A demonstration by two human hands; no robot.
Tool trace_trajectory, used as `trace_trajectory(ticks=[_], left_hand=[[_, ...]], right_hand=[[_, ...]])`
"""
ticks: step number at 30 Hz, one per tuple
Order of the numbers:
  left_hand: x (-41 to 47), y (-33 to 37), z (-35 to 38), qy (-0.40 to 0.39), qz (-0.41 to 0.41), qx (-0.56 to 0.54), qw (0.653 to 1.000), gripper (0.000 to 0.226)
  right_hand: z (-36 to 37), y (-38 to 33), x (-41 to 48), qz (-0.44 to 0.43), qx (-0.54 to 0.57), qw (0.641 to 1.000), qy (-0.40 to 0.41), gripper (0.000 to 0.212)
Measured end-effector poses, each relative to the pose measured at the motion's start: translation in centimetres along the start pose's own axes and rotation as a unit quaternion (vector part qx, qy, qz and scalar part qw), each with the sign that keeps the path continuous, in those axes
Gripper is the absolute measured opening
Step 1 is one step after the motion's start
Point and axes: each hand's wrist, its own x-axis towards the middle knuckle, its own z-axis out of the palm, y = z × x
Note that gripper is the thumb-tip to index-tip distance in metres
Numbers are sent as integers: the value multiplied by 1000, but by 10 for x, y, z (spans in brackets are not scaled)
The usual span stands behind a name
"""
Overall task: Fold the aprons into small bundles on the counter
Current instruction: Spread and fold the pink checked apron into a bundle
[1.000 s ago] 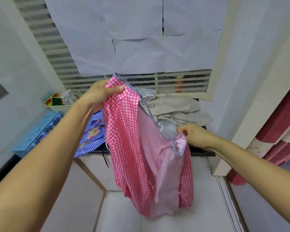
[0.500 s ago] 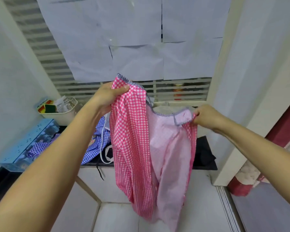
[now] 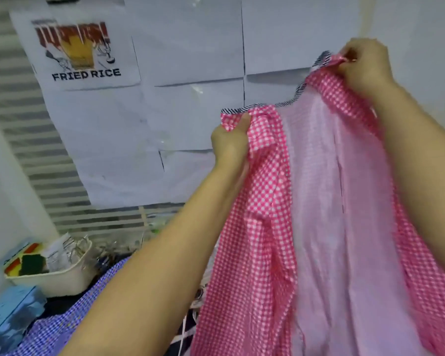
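In the head view, we see the pink gingham apron (image 3: 254, 253) held up in the air in front of the wall, not lying on the counter. The left hand (image 3: 230, 142) grips a bunched fold of the apron just below its dark striped trim (image 3: 252, 107), with the fingers curled round the cloth and the thumb pressed on the near side. The right hand (image 3: 365, 65) sits higher and further right. It pinches the apron's upper corner, with its fingers curled tightly on the trim there. Between the two hands the top edge sags in a shallow curve, and the paler reverse side of the cloth faces us, flanked by the brighter gingham on both sides. The apron hangs down past the lower edge of the frame, so we cannot tell where its hem ends. Below the left forearm a blue checked apron (image 3: 62, 322) lies crumpled on the counter (image 3: 54, 305), only a dark strip of which shows. Behind it stands a white basket (image 3: 62, 278) holding a green sponge (image 3: 32, 263) and wire items, with a light blue box (image 3: 8, 317) just beside it at the left. White paper sheets (image 3: 190, 47) cover the louvred window (image 3: 18, 124), and a poster (image 3: 85, 52) reading "FRIED RICE" hangs at the upper left.
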Motion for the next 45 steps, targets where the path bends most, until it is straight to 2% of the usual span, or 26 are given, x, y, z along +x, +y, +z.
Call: trace_trajectory(ticks=[2,4,9,10,12,14,16,18,23,26,30,33,35,36,37,38,40,42,44,45], left_hand=[[22,-9,4,-1,7,-3,1000,20],[47,-30,-24,25,16,27,999,17],[77,-87,-147,184,-55,84,978,14],[75,-92,-173,211,-61,93,971,9],[73,-94,-223,248,-53,155,955,15],[68,-85,-267,262,-15,264,928,15],[63,-74,-311,271,11,393,879,14],[55,-67,-356,287,-11,479,830,15],[28,-66,-436,401,-83,502,762,29],[21,-70,-471,434,-120,508,734,30],[15,-88,-514,444,-184,509,714,25],[9,-111,-529,446,-267,488,701,28],[9,-126,-529,460,-283,501,676,46],[10,-131,-525,459,-253,533,664,53],[13,-132,-516,447,-221,557,664,52],[19,-137,-509,422,-187,565,683,42],[33,-143,-485,379,-198,468,773,9],[50,-155,-460,335,-280,305,846,31],[64,-166,-432,264,-374,160,875,34],[70,-171,-421,239,-402,114,877,35]], right_hand=[[23,-17,20,-16,38,999,5,19],[56,-34,20,-30,52,998,-14,17],[177,-58,-25,-65,82,987,-125,11],[202,-63,-38,-67,104,981,-148,10],[249,-78,-62,-74,145,967,-198,9],[293,-101,-84,-85,181,949,-241,10],[335,-135,-104,-109,215,926,-289,12],[374,-172,-127,-143,237,900,-336,16],[452,-243,-198,-213,259,826,-452,20],[482,-267,-238,-229,229,791,-519,20],[513,-272,-276,-209,206,763,-575,23],[519,-261,-292,-224,194,745,-598,44],[519,-249,-295,-230,204,745,-592,53],[515,-242,-294,-226,210,748,-587,50],[512,-233,-293,-223,215,752,-582,42],[507,-223,-290,-219,210,757,-579,31],[493,-198,-287,-211,185,757,-590,13],[475,-169,-284,-193,158,756,-605,9],[455,-142,-282,-168,130,771,-601,16],[447,-131,-281,-164,114,782,-591,17]])
